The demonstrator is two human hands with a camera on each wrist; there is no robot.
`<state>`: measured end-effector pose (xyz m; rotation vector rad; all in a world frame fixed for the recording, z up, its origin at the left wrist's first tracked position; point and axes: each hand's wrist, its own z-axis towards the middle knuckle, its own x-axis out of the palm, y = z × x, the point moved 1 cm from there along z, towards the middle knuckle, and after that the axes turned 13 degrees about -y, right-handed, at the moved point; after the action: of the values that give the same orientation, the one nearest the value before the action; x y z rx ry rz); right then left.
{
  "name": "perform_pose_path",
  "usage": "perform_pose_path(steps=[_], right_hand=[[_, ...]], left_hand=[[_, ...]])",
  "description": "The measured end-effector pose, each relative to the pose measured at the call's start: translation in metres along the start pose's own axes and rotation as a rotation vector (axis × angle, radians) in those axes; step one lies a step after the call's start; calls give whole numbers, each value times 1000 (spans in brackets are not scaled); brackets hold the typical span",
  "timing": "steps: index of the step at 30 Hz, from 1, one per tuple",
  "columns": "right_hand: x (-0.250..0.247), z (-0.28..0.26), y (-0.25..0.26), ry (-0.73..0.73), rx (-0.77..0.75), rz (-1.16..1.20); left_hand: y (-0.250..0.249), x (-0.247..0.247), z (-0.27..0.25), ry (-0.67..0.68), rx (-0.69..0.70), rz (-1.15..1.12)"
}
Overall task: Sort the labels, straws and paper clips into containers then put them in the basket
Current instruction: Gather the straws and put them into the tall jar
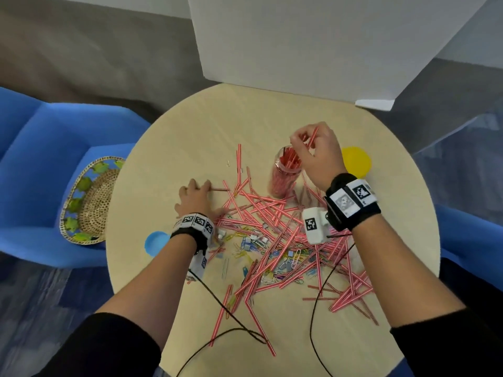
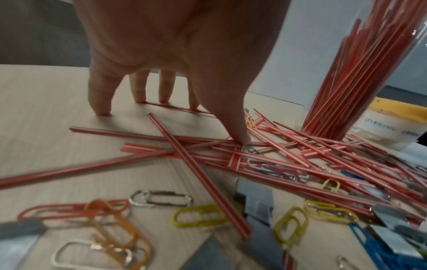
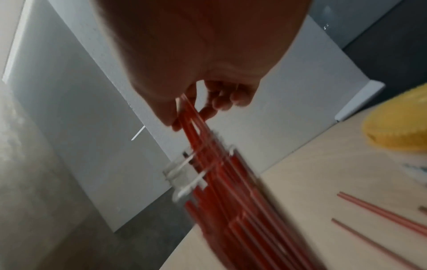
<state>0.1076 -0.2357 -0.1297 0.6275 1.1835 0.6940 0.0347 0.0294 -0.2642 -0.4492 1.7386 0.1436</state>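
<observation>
— While the nearest part of the round table (image 1: pixel 190 126) is crossed only by stray red-and-white straws (image 1: pixel 261 213), the tangle of coloured paper clips (image 1: pixel 253 244) is seen just beyond, mixed in among them.

— And small grey labels (image 1: pixel 254 237) are caught in that same heap; nothing there looks sorted yet.

— Further up, the left hand (image 1: pixel 194 198) is spread flat, fingers straight; a single straw (image 2: pixel 172 106) is pressed under the fingertips (image 2: pixel 139 97), probably so it can be dragged free of the pile.

— The blue lid (image 1: pixel 155 242) is left at that wrist, off its container.

— Beyond the heap, a clear jar (image 1: pixel 284 172) is stood upright, already well filled.

— A few straws are pinched in the right hand (image 1: pixel 315 153) above its mouth, tips angled downward so they can be fed in.

— A yellow lid (image 1: pixel 356 161) is hidden partly behind that hand.

— The woven basket (image 1: pixel 89 200) is parked on the blue chair (image 1: pixel 35 148), off the table edge, not yet used.
</observation>
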Motion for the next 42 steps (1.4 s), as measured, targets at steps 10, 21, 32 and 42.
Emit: perform_pose_path(steps=[10, 21, 32, 42], right_hand=[[-13, 4, 24, 299, -138, -384], [-21, -4, 54, 121, -166, -292], [-81, -130, -81, 466, 789, -730], [-43, -154, -107, 276, 1042, -551]], left_hand=[[0, -3, 7, 55, 26, -25], [3, -1, 11, 61, 51, -4], [-68, -5, -14, -65, 424, 195], [-109, 22, -50, 0, 727, 214]])
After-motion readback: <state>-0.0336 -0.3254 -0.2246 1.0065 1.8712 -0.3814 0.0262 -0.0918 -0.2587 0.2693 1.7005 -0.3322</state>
